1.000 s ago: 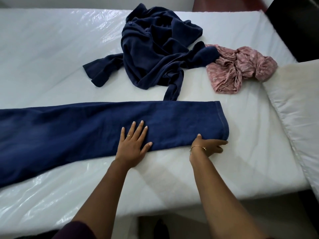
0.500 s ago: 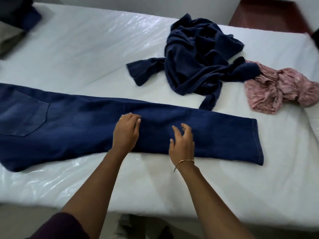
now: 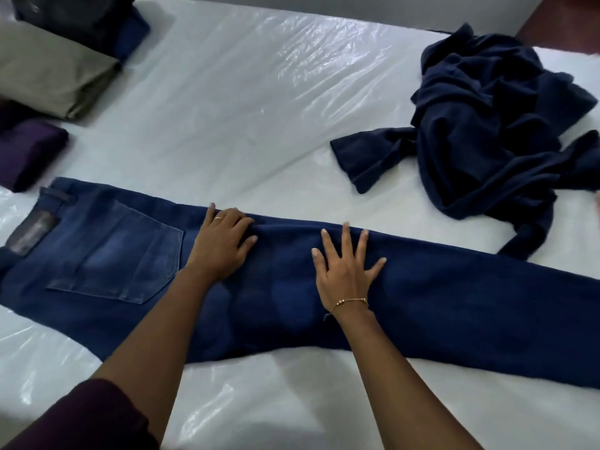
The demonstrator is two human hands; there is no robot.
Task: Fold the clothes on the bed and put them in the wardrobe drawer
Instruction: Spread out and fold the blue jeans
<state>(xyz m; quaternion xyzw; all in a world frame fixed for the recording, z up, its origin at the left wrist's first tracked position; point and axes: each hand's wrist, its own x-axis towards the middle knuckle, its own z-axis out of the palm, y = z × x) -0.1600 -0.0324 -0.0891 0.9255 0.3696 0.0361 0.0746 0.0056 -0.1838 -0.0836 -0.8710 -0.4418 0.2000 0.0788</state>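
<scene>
A pair of dark blue jeans (image 3: 454,303) lies flat across the bed (image 3: 243,102), folded lengthwise, with the back pocket and waistband at the left. My left hand (image 3: 224,245) rests on the thigh part just right of the pocket, fingers reaching the far edge. My right hand (image 3: 347,271) presses flat on the leg with fingers spread. A crumpled navy garment (image 3: 487,125) lies at the far right of the bed.
Folded clothes sit at the far left: an olive piece (image 3: 48,73), a dark purple one (image 3: 29,154) and a dark navy one (image 3: 97,17). The mattress is wrapped in shiny plastic. The bed's near edge runs just below my forearms.
Both hands have slid left along the jeans from the hem end towards the pocket. My right hand has opened flat. The view has panned left, so the pink garment is out of sight.
</scene>
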